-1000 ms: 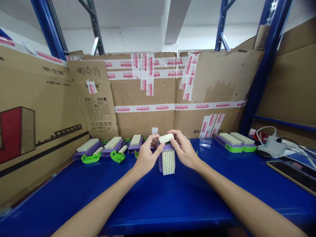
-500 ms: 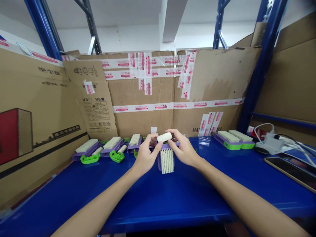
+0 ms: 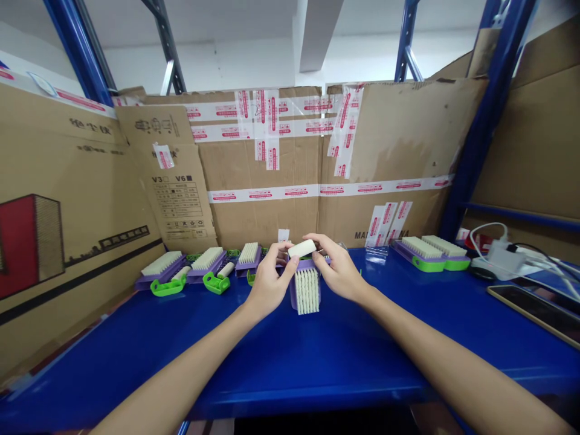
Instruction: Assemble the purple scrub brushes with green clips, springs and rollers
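Observation:
Both my hands hold a purple brush (image 3: pixel 306 290) stood on end on the blue table (image 3: pixel 290 356), its cream bristles facing me. My left hand (image 3: pixel 270 281) grips the brush's left side. My right hand (image 3: pixel 338 273) grips its right side, fingers curled over the top. A small white oblong piece (image 3: pixel 302 248) sits at the top of the brush, pinched between the fingertips of both hands.
Several purple brushes with green handles (image 3: pixel 164 266) lie at the back left, and two assembled ones (image 3: pixel 428 252) at the back right. Taped cardboard (image 3: pixel 290 169) walls the bench. A charger with cables (image 3: pixel 505 260) and a phone (image 3: pixel 534 311) lie at the right.
The hands and brush stay almost as they were. The white piece has tilted slightly on top of the brush. The view has shifted a little.

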Tool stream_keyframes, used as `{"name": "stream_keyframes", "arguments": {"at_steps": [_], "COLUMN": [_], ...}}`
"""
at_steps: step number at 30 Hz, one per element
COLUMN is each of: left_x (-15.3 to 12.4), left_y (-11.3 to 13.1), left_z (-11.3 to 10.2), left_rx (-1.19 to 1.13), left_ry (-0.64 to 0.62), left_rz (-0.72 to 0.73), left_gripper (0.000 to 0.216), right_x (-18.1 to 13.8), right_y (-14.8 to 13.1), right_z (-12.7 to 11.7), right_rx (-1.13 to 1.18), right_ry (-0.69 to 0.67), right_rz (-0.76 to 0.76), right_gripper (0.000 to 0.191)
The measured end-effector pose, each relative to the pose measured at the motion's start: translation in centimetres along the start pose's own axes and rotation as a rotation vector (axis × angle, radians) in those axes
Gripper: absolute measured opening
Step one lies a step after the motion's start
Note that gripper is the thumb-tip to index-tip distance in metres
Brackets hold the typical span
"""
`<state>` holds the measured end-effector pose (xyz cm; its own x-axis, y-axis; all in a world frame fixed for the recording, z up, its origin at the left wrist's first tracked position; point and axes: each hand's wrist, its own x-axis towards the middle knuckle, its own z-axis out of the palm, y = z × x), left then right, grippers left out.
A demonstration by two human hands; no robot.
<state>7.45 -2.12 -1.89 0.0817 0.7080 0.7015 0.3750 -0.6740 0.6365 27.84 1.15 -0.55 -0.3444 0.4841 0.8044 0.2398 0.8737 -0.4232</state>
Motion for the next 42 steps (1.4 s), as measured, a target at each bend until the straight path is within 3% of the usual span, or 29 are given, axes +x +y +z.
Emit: {"name": "stream_keyframes", "arguments": {"at_steps": [13, 19, 31, 42], "left_x": [0.0, 0.1, 0.3, 0.4], "left_y": [0.9, 0.8, 1.1, 0.8], "left_z": [-0.2, -0.3, -0.7, -0.9], "left_rx": [0.088, 0.126, 0.205, 0.203], "left_ry": [0.012, 0.017, -0.038, -0.038], "left_rz": [0.141, 0.17, 0.203, 0.199], "left_gripper": [0.026, 0.031, 0.033, 0.034], "right_x": [0.7, 0.8, 0.7, 0.7], "right_y": [0.4, 0.7, 0.4, 0.6], "right_z": [0.4, 0.5, 0.8, 0.6], "right_rx": [0.409, 0.397, 0.413, 0.59], "right_ry": [0.027, 0.056, 0.076, -0.032], "right_rz": [0.196, 0.29, 0.298, 0.406], "right_gripper": [0.025, 0.006, 0.012, 0.021]}}
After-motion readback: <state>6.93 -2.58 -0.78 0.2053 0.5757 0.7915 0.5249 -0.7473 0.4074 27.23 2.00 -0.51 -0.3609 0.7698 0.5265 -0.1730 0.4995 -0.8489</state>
